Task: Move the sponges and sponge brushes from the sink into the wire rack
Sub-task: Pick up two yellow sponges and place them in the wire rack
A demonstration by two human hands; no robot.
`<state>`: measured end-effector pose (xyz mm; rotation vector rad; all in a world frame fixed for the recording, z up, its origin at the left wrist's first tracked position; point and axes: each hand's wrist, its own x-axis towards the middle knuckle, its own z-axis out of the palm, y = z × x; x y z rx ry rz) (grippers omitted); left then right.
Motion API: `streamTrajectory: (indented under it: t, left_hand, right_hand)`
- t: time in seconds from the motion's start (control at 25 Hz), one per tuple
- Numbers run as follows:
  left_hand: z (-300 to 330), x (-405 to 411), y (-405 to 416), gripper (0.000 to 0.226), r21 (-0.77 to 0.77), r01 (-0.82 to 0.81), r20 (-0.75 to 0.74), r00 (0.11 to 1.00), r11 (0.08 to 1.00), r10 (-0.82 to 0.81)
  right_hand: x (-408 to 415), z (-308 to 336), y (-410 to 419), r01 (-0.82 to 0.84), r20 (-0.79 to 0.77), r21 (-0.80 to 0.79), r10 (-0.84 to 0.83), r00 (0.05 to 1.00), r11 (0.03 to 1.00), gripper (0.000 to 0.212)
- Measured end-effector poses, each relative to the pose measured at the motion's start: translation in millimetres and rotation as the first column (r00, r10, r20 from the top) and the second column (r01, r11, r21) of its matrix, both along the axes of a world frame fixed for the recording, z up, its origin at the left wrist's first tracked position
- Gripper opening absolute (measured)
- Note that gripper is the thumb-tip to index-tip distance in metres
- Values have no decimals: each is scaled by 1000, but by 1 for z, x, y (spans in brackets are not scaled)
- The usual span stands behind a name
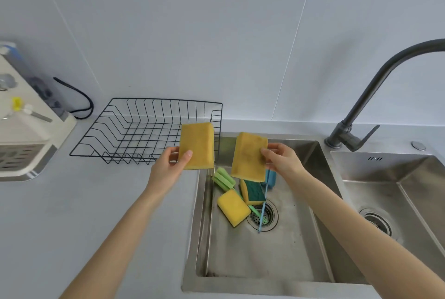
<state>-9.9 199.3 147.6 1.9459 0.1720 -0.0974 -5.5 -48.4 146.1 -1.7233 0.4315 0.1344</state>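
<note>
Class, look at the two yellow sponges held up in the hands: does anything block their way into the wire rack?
Nothing visible does. The left hand holds one sponge at the wire rack's right edge; the right hand holds the other sponge over the sink. The rack is open-topped and holds nothing.

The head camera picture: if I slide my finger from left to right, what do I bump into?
Cream plastic caddy → black wire rack → yellow sponge in the left hand → yellow sponge in the right hand → dark grey curved tap → second steel sink basin.
</note>
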Motion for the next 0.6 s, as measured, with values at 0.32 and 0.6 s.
streamTrajectory:
  t: [0.32,0.6]
  left_hand:
    - [-1,45,37,42,42,-85,35,996,995,84]
    - [-7,88,57,44,62,-132,33,991,989,130]
  right_hand:
    - [61,25,45,-26,27,6,26,999,1000,37]
    - [126,20,80,-104,5,-141,105,994,985,36]
